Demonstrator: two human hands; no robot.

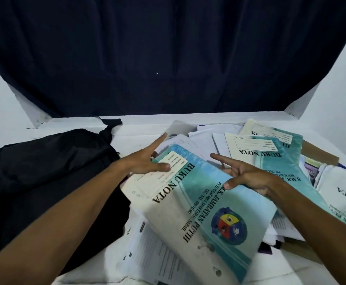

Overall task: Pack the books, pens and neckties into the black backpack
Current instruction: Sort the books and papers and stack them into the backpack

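Observation:
A black backpack (44, 177) lies flat on the white table at the left. A large teal and cream book titled BUKU NOTA (198, 212) lies tilted on a heap of papers in the middle. My left hand (147, 163) holds its far left corner, thumb on top of the label and fingers stretched out beyond the edge. My right hand (248, 177) is over the book's right edge with fingers spread, thumb touching the cover. More BUKU NOTA books (264, 153) lie further right. No pens or neckties are visible.
Loose white sheets (200, 140) and printed pages (157, 256) spread under and around the books. A brown cardboard piece (320, 155) sits at the right. A dark curtain (168, 58) hangs behind the white table (139, 124).

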